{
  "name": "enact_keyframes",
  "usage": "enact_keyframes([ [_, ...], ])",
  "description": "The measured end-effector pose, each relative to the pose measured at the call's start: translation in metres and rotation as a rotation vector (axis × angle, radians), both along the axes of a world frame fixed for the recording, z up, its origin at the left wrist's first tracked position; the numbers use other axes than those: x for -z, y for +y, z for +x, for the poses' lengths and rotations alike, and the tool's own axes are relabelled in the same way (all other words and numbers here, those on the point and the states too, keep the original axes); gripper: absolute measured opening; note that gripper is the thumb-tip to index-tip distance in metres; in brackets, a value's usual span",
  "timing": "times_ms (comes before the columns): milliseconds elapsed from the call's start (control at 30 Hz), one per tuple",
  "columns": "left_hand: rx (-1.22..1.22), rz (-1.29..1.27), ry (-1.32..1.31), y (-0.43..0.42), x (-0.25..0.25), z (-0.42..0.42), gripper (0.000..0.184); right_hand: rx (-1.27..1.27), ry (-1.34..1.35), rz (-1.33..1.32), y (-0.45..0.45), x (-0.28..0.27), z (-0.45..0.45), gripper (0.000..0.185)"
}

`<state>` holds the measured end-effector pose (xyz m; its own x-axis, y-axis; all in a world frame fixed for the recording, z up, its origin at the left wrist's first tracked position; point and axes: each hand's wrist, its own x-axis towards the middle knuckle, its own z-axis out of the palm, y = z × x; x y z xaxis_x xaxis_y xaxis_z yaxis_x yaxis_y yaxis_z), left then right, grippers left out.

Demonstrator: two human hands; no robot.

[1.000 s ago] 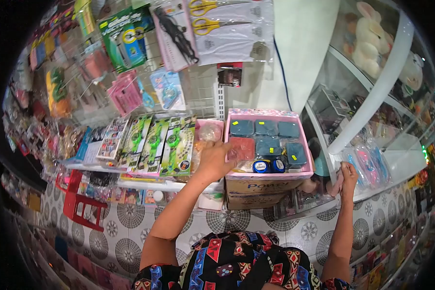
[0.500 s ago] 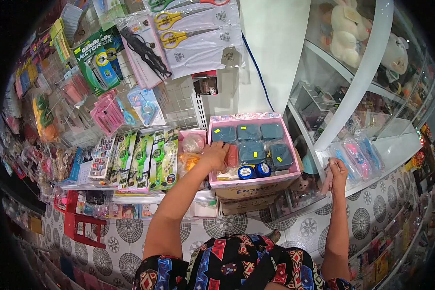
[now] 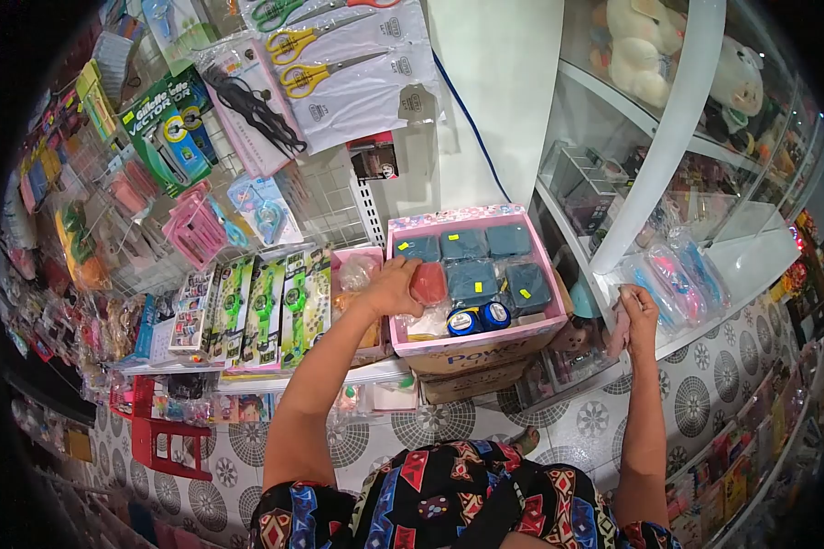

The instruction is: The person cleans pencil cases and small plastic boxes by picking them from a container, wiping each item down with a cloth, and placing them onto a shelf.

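My left hand (image 3: 395, 289) reaches over the left wall of a pink-lined box (image 3: 391, 330). Its fingers and thumb are spread beside a red plastic case (image 3: 428, 284), at its left side; whether they press on it I cannot tell. Several dark blue-green cases (image 3: 472, 283) in clear wrap, some with yellow stickers, fill the box around it. Two round blue items with pale labels (image 3: 464, 320) lie at the box's front. Off to the right, my right hand (image 3: 640, 311) is closed on a crumpled pinkish cloth (image 3: 619, 331), which hangs beside the glass case.
Boxed green toy watches (image 3: 265, 306) stand left of the box, under hanging scissors (image 3: 311, 78) and a razor pack (image 3: 167, 133). A glass display case (image 3: 613, 261) with plush toys rises on the right. A red plastic stool (image 3: 160, 435) stands on the patterned floor.
My left hand has drawn back a little to the left, and more of the red case shows. The right hand still holds the cloth. The whole view has shifted slightly.
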<state>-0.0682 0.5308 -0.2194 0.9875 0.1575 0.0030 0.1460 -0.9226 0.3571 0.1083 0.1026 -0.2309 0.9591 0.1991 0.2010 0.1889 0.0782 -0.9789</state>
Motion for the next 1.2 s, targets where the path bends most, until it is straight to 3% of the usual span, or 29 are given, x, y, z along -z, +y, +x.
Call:
enact_keyframes([
  [167,-0.054,-0.495,-0.266,0.021,-0.001,-0.008,0.094,0.014,-0.068,0.047,0.003,-0.005,-0.004,0.018],
  [300,-0.077,-1.565,-0.351,-0.007,-0.016,-0.047,0.071,0.072,-0.01,0.052,0.002,0.003,0.0,0.015],
  [333,-0.1,-1.857,-0.293,0.009,0.022,-0.051,0.062,0.103,0.015,0.098,0.005,0.011,0.003,0.016],
  [467,-0.044,-2.266,-0.398,-0.051,0.006,-0.075,0.069,0.066,0.168,0.379,0.068,-0.03,-0.042,0.017],
  [533,0.031,-2.417,-0.368,-0.068,0.009,-0.076,0.079,-0.081,0.09,0.355,0.107,-0.056,-0.072,0.022],
  [600,0.082,-2.371,-0.327,-0.08,0.007,-0.08,0.086,-0.338,0.14,0.415,0.139,-0.095,-0.115,0.027],
  [667,0.122,-2.349,-0.309,-0.089,0.008,-0.081,0.091,-0.481,-0.02,0.227,0.167,-0.099,-0.132,0.031],
  [733,0.106,-2.355,-0.326,-0.096,0.005,-0.085,0.09,-0.495,-0.354,0.142,0.195,-0.091,-0.147,0.036],
  [833,-0.013,-2.385,-0.389,-0.101,0.008,-0.092,0.082,-0.305,-0.9,-0.261,0.224,-0.083,-0.163,0.042],
  [900,-0.134,-2.359,-0.461,-0.098,0.018,-0.094,0.076,-0.346,-0.926,-0.309,0.231,-0.078,-0.182,0.043],
  [933,-0.096,-2.34,-0.559,-0.099,0.014,-0.095,0.068,-0.366,-0.94,-0.333,0.23,-0.074,-0.19,0.044],
  [1133,0.041,-2.446,-0.658,-0.066,0.047,-0.105,0.062,-0.669,-1.086,-0.339,0.209,-0.033,-0.217,0.04],
  [1200,-0.118,-2.329,-0.756,-0.067,0.038,-0.104,0.065,-0.696,-1.114,-0.393,0.202,-0.024,-0.205,0.038],
])
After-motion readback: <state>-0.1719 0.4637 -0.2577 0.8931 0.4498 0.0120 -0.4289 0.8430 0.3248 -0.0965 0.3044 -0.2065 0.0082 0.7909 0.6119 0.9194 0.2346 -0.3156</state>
